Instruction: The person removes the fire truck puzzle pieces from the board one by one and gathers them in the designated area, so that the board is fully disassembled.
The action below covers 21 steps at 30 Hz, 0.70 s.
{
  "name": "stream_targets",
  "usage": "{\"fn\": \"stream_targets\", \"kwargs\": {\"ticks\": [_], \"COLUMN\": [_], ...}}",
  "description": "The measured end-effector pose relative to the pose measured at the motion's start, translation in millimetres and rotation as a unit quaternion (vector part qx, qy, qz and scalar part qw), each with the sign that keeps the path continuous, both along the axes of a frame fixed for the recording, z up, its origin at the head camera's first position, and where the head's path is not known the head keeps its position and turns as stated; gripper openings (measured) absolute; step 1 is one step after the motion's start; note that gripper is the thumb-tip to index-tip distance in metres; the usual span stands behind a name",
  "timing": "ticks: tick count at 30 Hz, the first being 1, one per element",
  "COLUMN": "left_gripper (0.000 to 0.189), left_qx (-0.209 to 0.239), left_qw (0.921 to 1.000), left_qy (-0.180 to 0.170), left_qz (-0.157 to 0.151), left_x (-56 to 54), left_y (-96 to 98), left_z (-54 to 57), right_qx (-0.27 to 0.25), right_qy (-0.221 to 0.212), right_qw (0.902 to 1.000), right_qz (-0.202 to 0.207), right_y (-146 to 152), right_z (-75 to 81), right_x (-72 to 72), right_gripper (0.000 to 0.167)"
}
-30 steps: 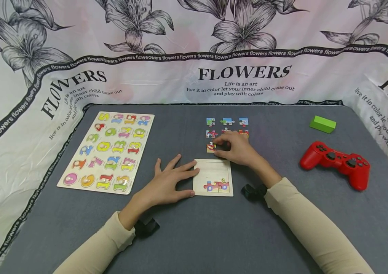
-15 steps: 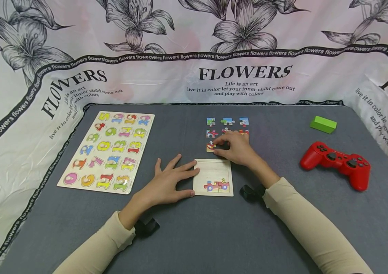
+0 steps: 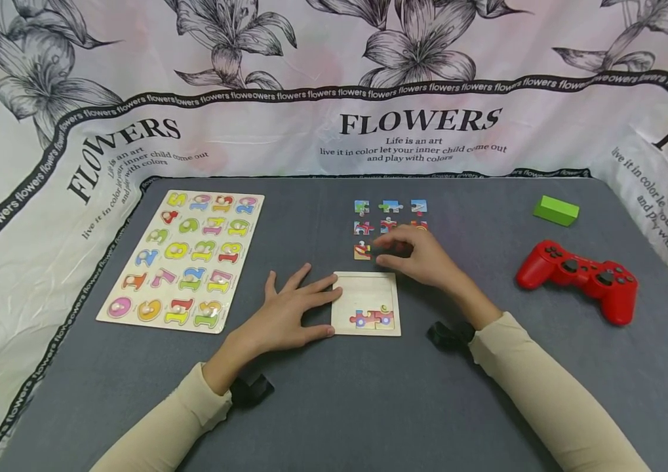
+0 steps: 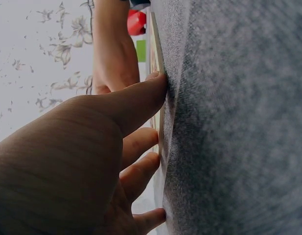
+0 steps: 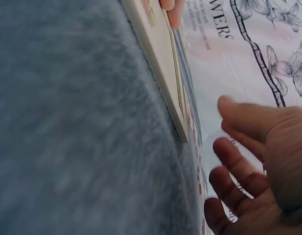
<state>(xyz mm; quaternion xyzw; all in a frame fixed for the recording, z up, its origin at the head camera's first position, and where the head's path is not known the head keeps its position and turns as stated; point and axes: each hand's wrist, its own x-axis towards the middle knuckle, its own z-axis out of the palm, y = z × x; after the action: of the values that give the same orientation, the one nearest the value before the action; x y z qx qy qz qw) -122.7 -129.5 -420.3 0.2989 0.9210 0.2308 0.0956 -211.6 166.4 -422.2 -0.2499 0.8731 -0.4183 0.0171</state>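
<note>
My left hand (image 3: 292, 314) lies with fingers spread, its fingertips and thumb at the left edge of a square wooden puzzle tray (image 3: 366, 288). Joined pieces (image 3: 372, 319) showing part of a red vehicle sit low in the tray. Beyond it, loose jigsaw pieces (image 3: 391, 206) lie face up in rows on the grey cloth. My right hand (image 3: 419, 255) hovers just right of the nearest loose piece (image 3: 362, 250), which is red and yellow. In the right wrist view the fingers (image 5: 234, 159) are loosely bent, thumb apart, with nothing between them. That hand partly covers a piece in the middle row.
A wooden number board (image 3: 198, 259) lies to the left, with colourful numerals in it. On the right are a red game controller (image 3: 578, 282) and, behind it, a green block (image 3: 556, 211). A flower-printed sheet (image 3: 286, 137) rises behind the table.
My right hand has drawn back a little to the right from the red and yellow piece, which stays in its place. The left hand remains still at the tray.
</note>
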Motion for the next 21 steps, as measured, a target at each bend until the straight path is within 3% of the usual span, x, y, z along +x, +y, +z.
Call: {"fn": "stream_targets", "kwargs": {"ticks": [4, 10, 16, 21], "left_gripper": [0.067, 0.067, 0.067, 0.067], "left_qx": [0.0, -0.002, -0.006, -0.008], "left_qw": [1.0, 1.0, 1.0, 1.0], "left_qy": [-0.003, -0.003, -0.002, -0.001], "left_qz": [0.001, 0.002, 0.002, 0.002], "left_x": [0.5, 0.0, -1.7, -2.1], "left_y": [0.1, 0.4, 0.6, 0.6], "left_z": [1.1, 1.2, 0.6, 2.2], "right_qx": [-0.015, -0.013, -0.015, 0.023], "right_qy": [-0.028, -0.035, -0.006, 0.036], "right_qw": [0.9993, 0.9985, 0.9969, 0.9938], "right_qz": [0.018, 0.039, 0.077, 0.103], "right_y": [6.8, 10.9, 9.5, 3.3], "right_z": [2.8, 6.0, 8.0, 8.7], "right_x": [11.9, 28.0, 41.2, 49.0], "right_gripper": [0.031, 0.031, 0.032, 0.03]}}
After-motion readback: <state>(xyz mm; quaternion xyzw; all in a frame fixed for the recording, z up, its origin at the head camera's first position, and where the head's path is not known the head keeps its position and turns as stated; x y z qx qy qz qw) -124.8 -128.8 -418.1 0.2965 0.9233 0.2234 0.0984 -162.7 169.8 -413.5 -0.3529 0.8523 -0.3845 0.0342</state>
